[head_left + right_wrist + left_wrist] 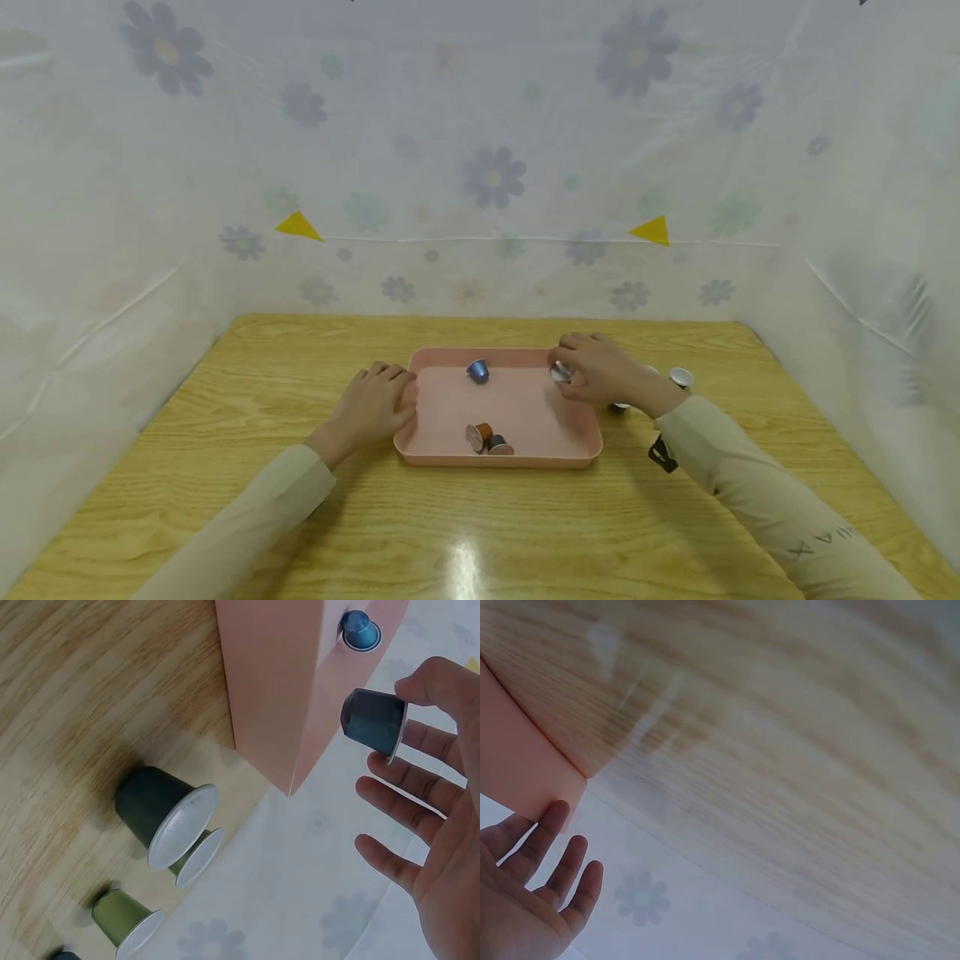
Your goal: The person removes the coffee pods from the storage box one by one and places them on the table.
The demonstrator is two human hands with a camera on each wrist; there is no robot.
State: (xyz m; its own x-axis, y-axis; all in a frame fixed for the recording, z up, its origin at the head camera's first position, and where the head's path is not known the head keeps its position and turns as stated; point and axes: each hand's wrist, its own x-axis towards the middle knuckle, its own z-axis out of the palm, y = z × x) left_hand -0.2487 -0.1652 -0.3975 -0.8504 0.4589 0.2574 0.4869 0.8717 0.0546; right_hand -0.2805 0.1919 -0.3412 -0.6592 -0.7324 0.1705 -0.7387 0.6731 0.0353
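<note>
A pink tray (498, 461) lies on the wooden table. My left hand (369, 404) is at its left rim; in the left wrist view a fingertip touches the wall and the other fingers are spread loosely. Over the tray's right end, my right hand (600, 367) pinches a coffee capsule (373, 720) by its rim between thumb and fingers. That capsule is dark teal, with a silver lid (560, 372) showing in the head view. Inside the tray lie a blue capsule (478, 372) at the back, and an orange-brown capsule (478, 436) beside a dark capsule (500, 445) near the front wall.
Right of the tray, partly hidden by my right arm, several capsules stand or lie on the table, including a dark green capsule (154, 806) and a light green capsule (120, 915). A black object (662, 454) shows by the right sleeve. Flowered sheeting (420, 167) encloses the table's back and sides.
</note>
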